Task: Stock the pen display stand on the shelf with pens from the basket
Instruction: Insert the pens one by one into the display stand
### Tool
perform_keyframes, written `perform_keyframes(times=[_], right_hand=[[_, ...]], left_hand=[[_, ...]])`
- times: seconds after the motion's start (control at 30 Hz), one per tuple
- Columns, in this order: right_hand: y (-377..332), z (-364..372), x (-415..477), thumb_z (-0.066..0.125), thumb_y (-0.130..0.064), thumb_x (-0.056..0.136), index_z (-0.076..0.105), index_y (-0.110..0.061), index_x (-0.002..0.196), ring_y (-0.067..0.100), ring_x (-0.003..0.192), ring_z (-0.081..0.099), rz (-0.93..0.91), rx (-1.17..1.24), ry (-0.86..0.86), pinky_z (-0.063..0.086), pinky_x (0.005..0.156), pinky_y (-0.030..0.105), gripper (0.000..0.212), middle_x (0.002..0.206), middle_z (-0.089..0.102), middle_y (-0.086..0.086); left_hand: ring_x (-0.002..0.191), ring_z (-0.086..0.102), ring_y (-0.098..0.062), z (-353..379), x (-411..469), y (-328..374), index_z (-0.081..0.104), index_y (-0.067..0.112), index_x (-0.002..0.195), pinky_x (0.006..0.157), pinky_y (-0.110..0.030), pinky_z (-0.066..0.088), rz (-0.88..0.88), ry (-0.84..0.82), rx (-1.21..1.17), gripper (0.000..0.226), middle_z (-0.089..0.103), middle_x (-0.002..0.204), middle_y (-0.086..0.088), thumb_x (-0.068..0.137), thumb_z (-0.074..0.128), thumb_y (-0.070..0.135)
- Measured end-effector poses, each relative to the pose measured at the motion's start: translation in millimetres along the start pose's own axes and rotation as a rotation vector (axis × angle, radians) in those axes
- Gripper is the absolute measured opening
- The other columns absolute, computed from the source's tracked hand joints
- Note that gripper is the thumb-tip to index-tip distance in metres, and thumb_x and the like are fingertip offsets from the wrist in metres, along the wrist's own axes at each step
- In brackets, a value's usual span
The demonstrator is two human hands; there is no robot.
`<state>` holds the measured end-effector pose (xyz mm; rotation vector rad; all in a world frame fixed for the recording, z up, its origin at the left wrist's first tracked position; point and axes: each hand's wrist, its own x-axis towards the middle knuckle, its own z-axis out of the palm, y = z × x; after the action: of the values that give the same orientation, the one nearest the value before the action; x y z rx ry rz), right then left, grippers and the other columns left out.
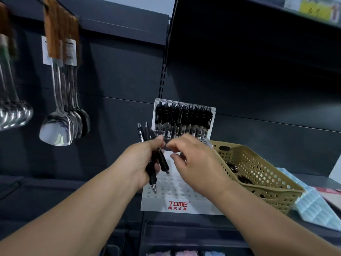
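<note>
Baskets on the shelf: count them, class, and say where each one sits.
1. The tan perforated basket stands just right of the white pen display stand, partly behind the right hand. Others may lie out of view.

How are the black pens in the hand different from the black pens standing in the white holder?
The bunch of black pens is gripped at a slant in the left hand; the row of black pens stands upright at the back of the white plastic display stand. The bunch is only a few pens; the row is many. Both are black.
</note>
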<state>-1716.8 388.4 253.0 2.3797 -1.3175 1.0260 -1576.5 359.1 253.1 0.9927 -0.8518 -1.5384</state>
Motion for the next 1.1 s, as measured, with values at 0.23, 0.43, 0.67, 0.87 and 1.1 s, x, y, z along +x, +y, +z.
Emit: perform_keyframes(times=[0.23, 0.43, 0.67, 0.87, 1.1], right_hand=[[-15.3, 15.7, -7.1, 0.066, -0.025, 0.087, 0.065, -0.025, 0.108, 0.009, 0.079, 0.055, -0.098, 0.078, 0.003, 0.052, 0.071, 0.032, 0.021, 0.094, 0.056, -0.006], [-27.0, 13.2, 10.3, 0.069, -0.018, 0.088, 0.068, -0.028, 0.099, -0.002, 0.085, 0.057, 0.091, 0.330, 0.165, 0.045, 0.077, 0.012, 0.015, 0.091, 0.062, -0.017], [-24.0, -33.4, 67.9, 0.074, -0.017, 0.085, 0.067, -0.012, 0.089, 0.007, 0.056, 0.059, 0.475, 0.629, 0.361, 0.050, 0.056, 0.025, 0.010, 0.071, 0.064, -0.003], [-16.1, -28.4, 87.3, 0.062, -0.026, 0.094, 0.062, -0.012, 0.095, 0.007, 0.057, 0.059, 0.505, 0.484, 0.265, 0.056, 0.064, 0.034, 0.014, 0.077, 0.060, -0.001], [-2.8, -34.0, 86.2, 0.049, -0.035, 0.100, 0.054, -0.009, 0.103, 0.004, 0.061, 0.061, 0.500, 0.349, 0.280, 0.058, 0.070, 0.040, 0.027, 0.086, 0.058, 0.001]], left_hand=[[0.035, 0.044, -0.004, -17.2, -3.6, 4.3, 0.060, 0.015, 0.074, 0.033, -0.013, 0.028, -0.060, 0.030, -0.087, 0.022, 0.052, 0.045, 0.006, 0.080, 0.074, 0.030], [0.042, 0.039, -0.008, -26.6, -11.2, 10.5, 0.062, 0.012, 0.076, 0.032, -0.012, 0.026, -0.092, -0.032, -0.094, 0.036, 0.055, 0.052, 0.001, 0.081, 0.069, 0.047], [0.039, 0.040, -0.006, -45.1, -8.5, 10.3, 0.064, 0.010, 0.081, 0.034, -0.012, 0.027, -0.117, -0.028, -0.079, 0.036, 0.058, 0.058, 0.000, 0.086, 0.065, 0.045], [0.043, 0.041, -0.008, -54.0, -5.0, 9.3, 0.066, 0.010, 0.078, 0.033, -0.017, 0.031, -0.096, -0.006, -0.036, 0.032, 0.058, 0.058, 0.001, 0.088, 0.065, 0.040], [0.043, 0.042, -0.009, -52.1, 0.4, 6.0, 0.065, 0.010, 0.084, 0.035, -0.017, 0.031, -0.037, -0.039, 0.029, 0.030, 0.057, 0.059, 0.001, 0.092, 0.061, 0.039]])
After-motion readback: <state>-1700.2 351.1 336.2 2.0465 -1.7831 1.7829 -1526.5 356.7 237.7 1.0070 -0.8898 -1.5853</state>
